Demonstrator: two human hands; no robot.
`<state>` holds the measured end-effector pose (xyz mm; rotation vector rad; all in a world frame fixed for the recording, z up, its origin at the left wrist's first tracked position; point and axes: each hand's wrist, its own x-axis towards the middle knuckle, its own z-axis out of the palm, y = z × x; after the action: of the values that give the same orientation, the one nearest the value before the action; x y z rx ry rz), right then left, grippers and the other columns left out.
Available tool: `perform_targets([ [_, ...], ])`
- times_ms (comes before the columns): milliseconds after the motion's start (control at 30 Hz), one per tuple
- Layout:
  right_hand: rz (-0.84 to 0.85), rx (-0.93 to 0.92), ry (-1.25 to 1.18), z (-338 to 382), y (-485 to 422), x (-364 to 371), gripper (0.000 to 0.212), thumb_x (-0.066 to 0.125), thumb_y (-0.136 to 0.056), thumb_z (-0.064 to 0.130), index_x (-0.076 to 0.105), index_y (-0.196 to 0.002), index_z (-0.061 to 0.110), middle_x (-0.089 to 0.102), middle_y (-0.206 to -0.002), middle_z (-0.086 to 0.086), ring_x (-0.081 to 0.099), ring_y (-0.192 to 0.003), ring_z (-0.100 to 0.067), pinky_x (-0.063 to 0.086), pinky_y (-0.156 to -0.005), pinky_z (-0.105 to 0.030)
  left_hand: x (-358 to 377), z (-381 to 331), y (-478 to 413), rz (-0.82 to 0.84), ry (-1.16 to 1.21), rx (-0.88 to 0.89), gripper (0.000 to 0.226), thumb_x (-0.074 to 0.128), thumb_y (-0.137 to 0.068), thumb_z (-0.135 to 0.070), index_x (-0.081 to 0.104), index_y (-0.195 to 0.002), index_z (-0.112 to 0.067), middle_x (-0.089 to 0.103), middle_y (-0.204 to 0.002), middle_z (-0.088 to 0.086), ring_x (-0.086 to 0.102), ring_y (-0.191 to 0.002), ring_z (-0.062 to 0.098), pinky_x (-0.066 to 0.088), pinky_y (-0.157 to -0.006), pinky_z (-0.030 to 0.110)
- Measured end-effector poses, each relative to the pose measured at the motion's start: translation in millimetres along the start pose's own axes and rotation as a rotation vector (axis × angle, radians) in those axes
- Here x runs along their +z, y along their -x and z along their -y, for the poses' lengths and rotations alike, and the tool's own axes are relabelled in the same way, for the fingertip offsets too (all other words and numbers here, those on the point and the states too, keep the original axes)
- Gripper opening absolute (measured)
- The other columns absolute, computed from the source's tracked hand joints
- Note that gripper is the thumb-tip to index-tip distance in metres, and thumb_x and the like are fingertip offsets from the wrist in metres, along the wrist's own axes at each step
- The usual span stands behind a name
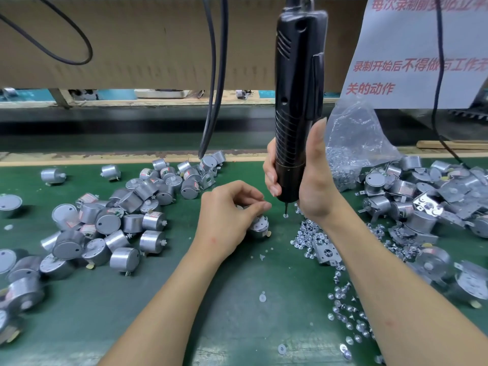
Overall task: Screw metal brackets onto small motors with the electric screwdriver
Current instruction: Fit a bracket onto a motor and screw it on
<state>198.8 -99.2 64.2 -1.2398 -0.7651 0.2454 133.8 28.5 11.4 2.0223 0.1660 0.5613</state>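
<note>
The right hand (313,180) grips the lower barrel of the black electric screwdriver (298,75), fingers wrapped round it and thumb lying up its side. The tool stands nearly upright, and its bit points down at a single screw (285,215) lying on the green surface (184,299); whether the tip touches it is hard to tell. Just left of the bit, the left hand (229,211) curls over a small motor (260,226) resting on the surface, with thumb and fingers pinching at its top. A toothed metal piece shows on the motor's upper face, too blurred to name.

A heap of bare silver motors (118,215) spreads across the left side. On the right lies a pile of motors with brackets (422,196). Loose screws (343,299) trail down beside the right forearm, with one flat bracket (326,253) among them. Behind the right hand, a clear plastic bag (351,138) holds more screws. Black cables (214,75) hang in front of a cardboard panel (132,35)
</note>
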Motion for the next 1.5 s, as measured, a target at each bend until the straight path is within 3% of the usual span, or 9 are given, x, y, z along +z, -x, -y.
perform_targets([
  [233, -0.021, 0.016, -0.066, -1.3, -1.6, 0.3, 0.086, 0.047, -0.059, 0.099, 0.052, -0.068, 0.014, 0.048, -0.056, -0.007, 0.042, -0.042, -0.021, 0.037, -0.046, -0.025, 8.2, 2.7, -2.4, 0.073, -0.007, 0.003, 0.019, 0.088, -0.071, -0.021, 0.07, -0.078, -0.023, 0.072, -0.068, -0.017, 0.066, -0.066, -0.005, 0.042, -0.064, 0.003],
  [400, -0.022, 0.013, -0.07, -1.0, -1.0, 1.9, 0.085, 0.046, -0.062, 0.098, 0.053, -0.068, 0.014, 0.049, -0.056, -0.007, 0.042, -0.042, -0.021, 0.038, -0.046, -0.027, -1.2, -0.3, -3.1, 0.098, -0.075, 0.031, 0.014, 0.075, -0.083, -0.042, 0.071, -0.087, -0.029, 0.071, -0.076, -0.02, 0.064, -0.077, -0.006, 0.041, -0.067, 0.005],
  [567, -0.027, 0.006, -0.072, -0.5, 0.1, 3.8, 0.088, 0.045, -0.063, 0.098, 0.053, -0.069, 0.011, 0.049, -0.055, -0.006, 0.043, -0.041, -0.021, 0.038, -0.046, -0.024, -27.0, 5.3, 3.4, 0.352, -0.131, 0.047, 0.044, 0.082, -0.076, -0.041, 0.064, -0.115, -0.036, 0.068, -0.105, -0.024, 0.062, -0.089, 0.002, 0.042, -0.072, 0.009],
  [667, -0.032, 0.011, -0.088, -1.5, 1.0, 4.3, 0.089, 0.045, -0.063, 0.098, 0.053, -0.068, 0.01, 0.049, -0.054, -0.004, 0.043, -0.04, -0.02, 0.037, -0.046, -0.023, -28.3, 7.2, 4.8, 0.453, -0.2, 0.053, 0.055, 0.084, -0.073, -0.03, 0.062, -0.123, -0.035, 0.065, -0.105, -0.026, 0.058, -0.092, -0.002, 0.041, -0.076, 0.005],
  [833, -0.033, 0.002, -0.121, -2.4, 2.5, 7.3, 0.086, 0.045, -0.064, 0.097, 0.053, -0.066, 0.012, 0.048, -0.054, -0.004, 0.042, -0.039, -0.019, 0.036, -0.045, -0.022, -26.7, 8.3, 3.9, 0.449, -0.213, 0.106, 0.038, 0.081, -0.076, -0.024, 0.066, -0.109, -0.034, 0.063, -0.094, -0.031, 0.06, -0.086, -0.003, 0.041, -0.072, 0.005],
  [1033, -0.035, -0.001, -0.147, -4.0, 3.9, 12.3, 0.087, 0.047, -0.062, 0.098, 0.052, -0.066, 0.011, 0.047, -0.054, -0.006, 0.04, -0.04, -0.019, 0.037, -0.046, -0.022, -25.7, 10.5, 2.5, 0.427, -0.216, 0.112, 0.037, 0.086, -0.071, -0.029, 0.066, -0.102, -0.033, 0.067, -0.086, -0.022, 0.06, -0.084, -0.003, 0.04, -0.069, 0.005],
  [1200, -0.027, 0.001, -0.185, -8.0, 7.3, 20.0, 0.086, 0.048, -0.06, 0.098, 0.052, -0.064, 0.011, 0.047, -0.053, -0.006, 0.039, -0.039, -0.018, 0.037, -0.046, -0.023, -25.5, 7.9, 2.6, 0.424, -0.257, 0.14, 0.041, 0.087, -0.071, -0.03, 0.05, -0.079, -0.046, 0.059, -0.075, -0.031, 0.055, -0.074, -0.007, 0.037, -0.066, 0.004],
  [1333, -0.04, -0.009, -0.188, -12.0, 9.3, 26.7, 0.087, 0.046, -0.06, 0.098, 0.051, -0.064, 0.012, 0.047, -0.052, -0.005, 0.038, -0.038, -0.018, 0.035, -0.046, -0.025, -25.6, 9.2, 1.7, 0.427, -0.27, 0.135, 0.035, 0.085, -0.072, -0.033, 0.052, -0.081, -0.04, 0.062, -0.076, -0.016, 0.054, -0.071, -0.003, 0.038, -0.064, 0.009],
  [1500, -0.063, -0.013, -0.173, -16.5, 10.5, 32.0, 0.088, 0.045, -0.06, 0.1, 0.05, -0.064, 0.012, 0.046, -0.052, -0.004, 0.038, -0.039, -0.019, 0.032, -0.048, -0.027, -25.1, 11.3, 1.5, 0.429, -0.271, 0.111, 0.031, 0.084, -0.073, -0.036, 0.062, -0.094, -0.028, 0.068, -0.085, -0.009, 0.06, -0.078, 0.004, 0.046, -0.069, 0.016],
])
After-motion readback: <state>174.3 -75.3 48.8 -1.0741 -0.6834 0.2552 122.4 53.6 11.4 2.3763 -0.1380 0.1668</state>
